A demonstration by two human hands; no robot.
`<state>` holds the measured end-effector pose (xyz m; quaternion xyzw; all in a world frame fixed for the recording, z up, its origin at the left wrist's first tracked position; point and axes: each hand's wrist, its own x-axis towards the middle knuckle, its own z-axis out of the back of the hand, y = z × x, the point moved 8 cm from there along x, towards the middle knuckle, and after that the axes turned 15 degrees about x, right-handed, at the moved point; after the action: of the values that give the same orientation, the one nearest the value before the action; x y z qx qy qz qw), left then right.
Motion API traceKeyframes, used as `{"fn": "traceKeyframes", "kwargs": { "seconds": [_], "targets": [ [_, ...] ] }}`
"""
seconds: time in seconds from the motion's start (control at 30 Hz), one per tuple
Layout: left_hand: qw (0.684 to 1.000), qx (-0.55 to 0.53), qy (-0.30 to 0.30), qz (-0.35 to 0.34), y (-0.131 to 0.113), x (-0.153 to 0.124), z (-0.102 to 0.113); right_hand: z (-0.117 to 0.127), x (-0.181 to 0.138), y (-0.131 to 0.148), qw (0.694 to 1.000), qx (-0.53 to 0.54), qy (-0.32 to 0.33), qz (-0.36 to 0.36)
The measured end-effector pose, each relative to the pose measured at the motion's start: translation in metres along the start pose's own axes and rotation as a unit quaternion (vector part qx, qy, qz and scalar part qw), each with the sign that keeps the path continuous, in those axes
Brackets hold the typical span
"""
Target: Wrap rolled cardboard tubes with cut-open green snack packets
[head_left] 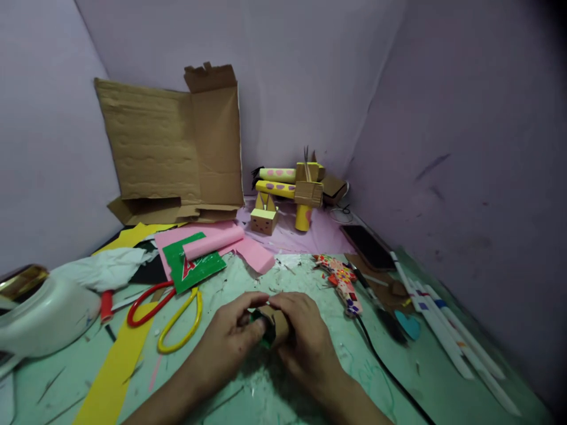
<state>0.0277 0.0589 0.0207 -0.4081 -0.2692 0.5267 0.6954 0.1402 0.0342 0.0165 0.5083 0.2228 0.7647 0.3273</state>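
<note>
Both my hands meet low in the middle of the view over a green mat (310,277). Between them lies a short brown cardboard tube (277,323) with a dark green end. My left hand (228,342) pinches the green end with thumb and fingers. Curled over the tube's right side, my right hand (305,339) grips it from above. Most of the tube is hidden under my fingers.
Red-and-yellow scissors (170,313) lie left of my hands, by pink paper (212,242) and a green sheet (192,265). A white jug (44,319) sits far left. Cardboard (172,147) leans on the back wall beside yellow paper-tube models (287,189). A phone (367,247) and white sticks (447,330) lie right.
</note>
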Motion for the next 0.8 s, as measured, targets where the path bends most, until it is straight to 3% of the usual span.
{"fn": "traceKeyframes", "kwargs": {
  "seconds": [0.1, 0.2, 0.33, 0.47, 0.6, 0.7, 0.8],
  "targets": [
    [0.995, -0.071, -0.051, 0.043, 0.02, 0.002, -0.001, -0.002, -0.006, 0.004, 0.999, -0.041, 0.028, -0.009],
    [0.985, -0.096, -0.121, 0.072, 0.035, 0.002, 0.006, 0.018, -0.015, 0.002, 0.998, -0.044, -0.03, -0.046],
    [0.979, -0.11, -0.162, 0.06, 0.032, -0.003, 0.008, 0.046, -0.039, -0.026, 0.963, 0.13, -0.153, -0.178],
    [0.976, -0.129, -0.169, 0.056, 0.028, -0.005, 0.006, 0.043, -0.048, -0.044, 0.902, 0.299, -0.169, -0.261],
    [0.974, -0.163, -0.133, 0.082, 0.038, -0.002, -0.001, 0.046, -0.033, -0.026, 0.949, 0.213, -0.124, -0.198],
    [0.974, -0.18, -0.108, 0.083, 0.047, 0.001, -0.005, 0.047, -0.024, -0.007, 0.983, 0.13, -0.082, -0.099],
    [0.977, -0.177, -0.098, 0.061, 0.049, 0.003, -0.003, 0.044, -0.024, 0.008, 0.992, 0.115, -0.043, 0.006]
  ]
}}
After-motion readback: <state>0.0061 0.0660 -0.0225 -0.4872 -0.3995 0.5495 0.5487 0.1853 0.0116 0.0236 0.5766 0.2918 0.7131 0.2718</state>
